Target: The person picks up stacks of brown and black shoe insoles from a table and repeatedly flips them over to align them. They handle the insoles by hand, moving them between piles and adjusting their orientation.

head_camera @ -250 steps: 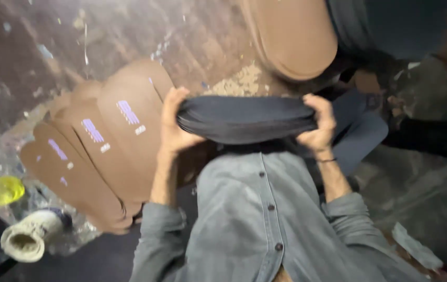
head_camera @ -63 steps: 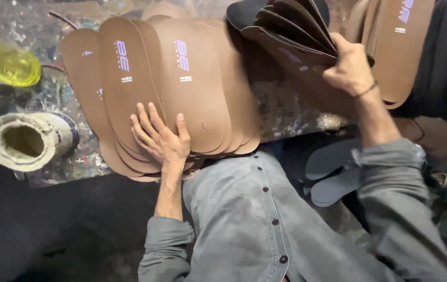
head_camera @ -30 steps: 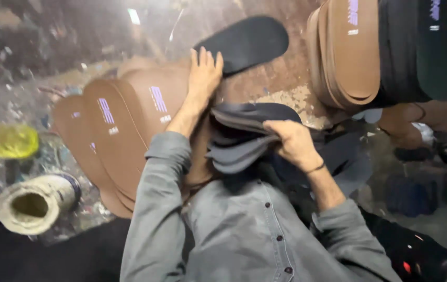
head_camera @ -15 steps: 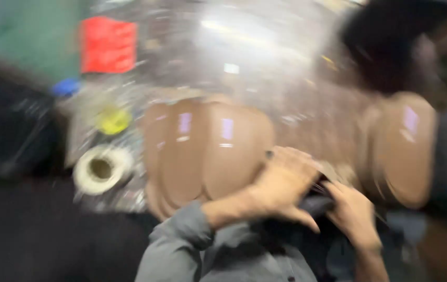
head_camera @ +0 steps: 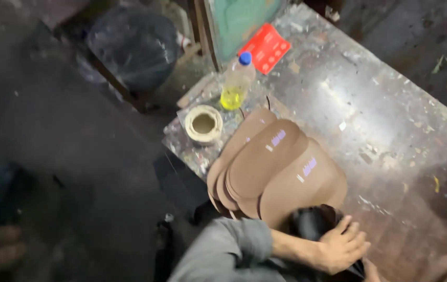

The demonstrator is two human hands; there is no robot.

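Several brown insoles [head_camera: 281,169] lie fanned and overlapping on the stained worktable [head_camera: 391,115], near its front left edge. Just below them, at the frame's bottom, sits a bundle of dark soles [head_camera: 310,222]. My left hand [head_camera: 338,248] reaches across in a grey sleeve and clasps the top of that dark bundle, fingers curled over it. Only a sliver of my right hand [head_camera: 371,270] shows under the bundle at the bottom edge, and its grip is hidden.
A plastic bottle of yellow liquid [head_camera: 236,83] with a blue cap, a roll of tape [head_camera: 203,124] and a red card [head_camera: 267,48] sit at the table's left corner. A green board [head_camera: 239,18] and a dark bag [head_camera: 132,44] stand beyond. Dark floor lies left.
The view has swung up and left, now showing the table's corner and the floor. My hands with the dark soles have dropped to the bottom edge. The brown insoles stay fanned in place.
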